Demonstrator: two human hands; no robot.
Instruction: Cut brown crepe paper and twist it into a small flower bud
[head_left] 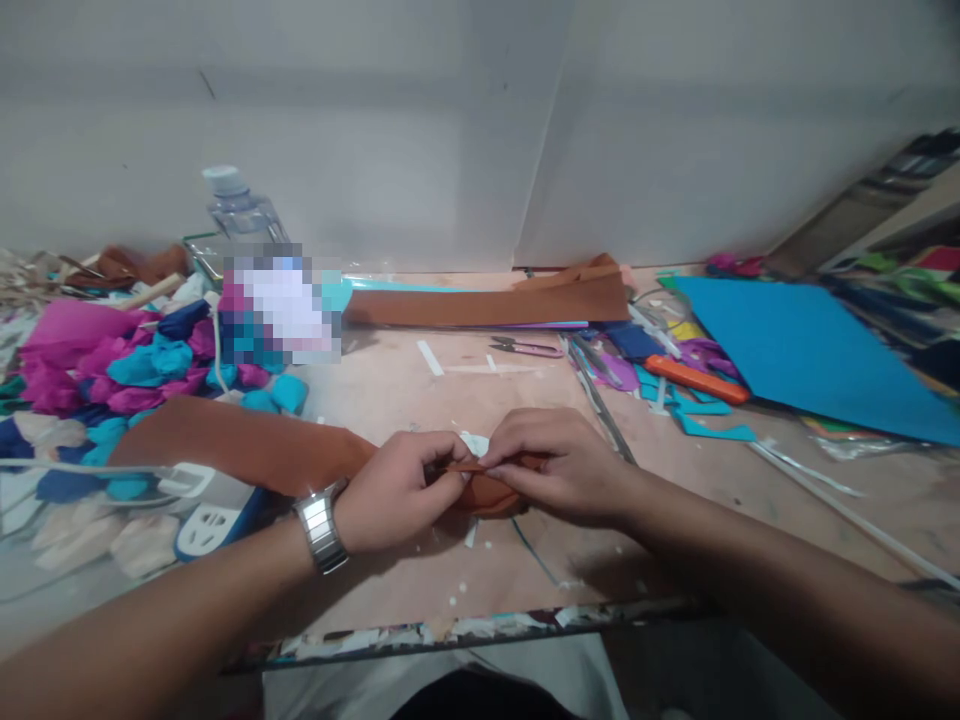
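Note:
A brown strip of thin, paper-like material (247, 440) runs in from the left, and its near end is gathered between my two hands. My left hand (401, 490), with a metal watch (322, 530) on the wrist, pinches the folded edge. Close beside it, my right hand (566, 465) pinches the same edge between thumb and forefinger. Below the fingertips hangs a rounded brown fold (487, 493). Whether the fold and the long strip are one piece is partly hidden by my left hand.
Crumpled magenta and blue bundles (90, 350), a power strip (214, 520) and a bottle (244, 215) stand left. Behind my hands lie another brown strip (487, 307) and thread snips (525, 347). An orange cutter (697, 380) and blue sheet (810, 350) lie right.

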